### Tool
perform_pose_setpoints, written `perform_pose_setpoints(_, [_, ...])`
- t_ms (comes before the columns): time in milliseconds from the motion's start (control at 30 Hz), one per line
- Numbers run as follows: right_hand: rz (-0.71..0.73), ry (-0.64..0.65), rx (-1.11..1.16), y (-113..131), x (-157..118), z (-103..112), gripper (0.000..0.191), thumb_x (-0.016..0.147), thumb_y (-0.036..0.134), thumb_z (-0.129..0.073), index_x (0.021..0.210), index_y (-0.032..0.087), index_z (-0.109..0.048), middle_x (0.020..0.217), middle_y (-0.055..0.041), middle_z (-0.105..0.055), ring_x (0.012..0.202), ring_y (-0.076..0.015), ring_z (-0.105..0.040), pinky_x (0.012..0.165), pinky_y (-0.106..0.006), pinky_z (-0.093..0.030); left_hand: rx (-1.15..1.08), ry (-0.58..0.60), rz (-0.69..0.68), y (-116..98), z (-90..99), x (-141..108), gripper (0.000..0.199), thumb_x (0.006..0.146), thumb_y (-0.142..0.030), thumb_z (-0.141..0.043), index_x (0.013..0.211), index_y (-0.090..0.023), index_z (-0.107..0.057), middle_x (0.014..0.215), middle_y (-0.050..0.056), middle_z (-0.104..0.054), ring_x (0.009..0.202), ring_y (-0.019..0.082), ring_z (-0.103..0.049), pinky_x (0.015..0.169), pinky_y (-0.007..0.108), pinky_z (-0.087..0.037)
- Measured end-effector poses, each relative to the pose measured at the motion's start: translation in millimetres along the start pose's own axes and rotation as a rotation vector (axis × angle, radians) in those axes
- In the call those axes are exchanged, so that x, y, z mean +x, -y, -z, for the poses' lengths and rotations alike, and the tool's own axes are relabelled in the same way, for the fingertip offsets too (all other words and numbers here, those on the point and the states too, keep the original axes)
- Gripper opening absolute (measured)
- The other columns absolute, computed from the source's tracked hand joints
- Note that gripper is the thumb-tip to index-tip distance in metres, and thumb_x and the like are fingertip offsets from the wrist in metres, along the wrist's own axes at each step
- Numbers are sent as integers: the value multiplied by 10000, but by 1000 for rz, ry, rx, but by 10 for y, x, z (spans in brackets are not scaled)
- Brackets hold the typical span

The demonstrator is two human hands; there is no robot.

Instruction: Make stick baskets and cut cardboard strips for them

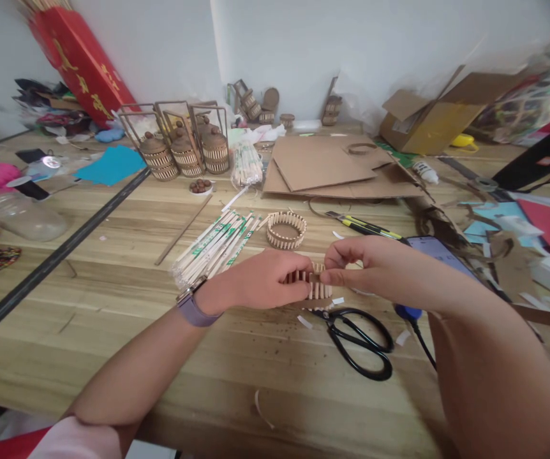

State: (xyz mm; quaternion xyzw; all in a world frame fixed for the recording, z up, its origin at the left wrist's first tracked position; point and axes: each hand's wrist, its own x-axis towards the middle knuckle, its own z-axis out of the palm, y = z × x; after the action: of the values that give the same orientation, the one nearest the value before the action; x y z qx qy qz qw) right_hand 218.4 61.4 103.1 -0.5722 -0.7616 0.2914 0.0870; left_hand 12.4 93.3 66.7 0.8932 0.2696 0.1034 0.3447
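My left hand (270, 280), with a watch on its wrist, is closed on the near-left side of a small slatted ring (321, 291) made of brown strip and short pale sticks. Thumb and fingertip of my right hand (358, 264) are pinched together at the ring's right rim; whatever lies between them is too small to make out. Just beyond stands a second slatted ring (286, 231), apart from both hands. Black-handled scissors (361, 344) lie on the table below the held ring, their blades partly hidden under it.
Left of the rings are paper-wrapped chopsticks (215, 245). Yellow-and-black pliers (364, 224) and a phone (438, 252) lie to the right. Farther back are cardboard sheets (323, 162), a bowl of brown beads (201, 187) and several lidded slatted baskets (186, 155) with tall handles.
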Motion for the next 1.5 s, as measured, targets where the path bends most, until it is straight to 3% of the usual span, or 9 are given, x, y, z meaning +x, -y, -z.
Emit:
perform_pose_setpoints(867, [9,-12,-39,19,-9,-12,338,818,533,-570,661,234,-580,604,16,-565,575,-136,-495,515,-264,-365,5,-38,-64,-15,-7,-29,114,867,-239,-497,839,-178,-588,730,-23,-580,642,113,-502,590,243,-351])
perform_pose_setpoints(1000, [-22,-14,-66,19,-12,-25,295,832,479,-571,671,233,-575,621,17,-585,588,-137,-508,525,-259,-369,-27,-44,-48,-40,2,-24,118,877,-247,-508,817,-173,-578,691,-36,-551,609,101,-475,566,236,-331])
perform_pose_setpoints(1133, [-12,-23,-64,34,-28,-23,273,849,444,-554,678,233,-583,643,14,-608,606,-139,-526,543,-255,-385,-98,-60,-26,-53,-1,-22,288,953,-378,-469,768,-176,-559,668,-37,-538,612,102,-471,569,240,-331])
perform_pose_setpoints(1300, [36,-48,-44,53,-57,5,219,849,388,-538,714,239,-624,620,16,-609,585,-138,-544,532,-262,-390,-24,-113,-48,-38,-9,-19,285,954,-304,-441,711,-178,-519,653,-29,-515,624,113,-464,599,260,-330])
perform_pose_setpoints(1500, [30,-121,-27,40,-79,-9,67,795,278,-547,807,250,-607,805,1,-714,723,-168,-630,654,-303,-468,72,-148,-127,-51,32,-26,276,946,-251,-431,684,-183,-485,639,-31,-480,630,120,-440,656,276,-343])
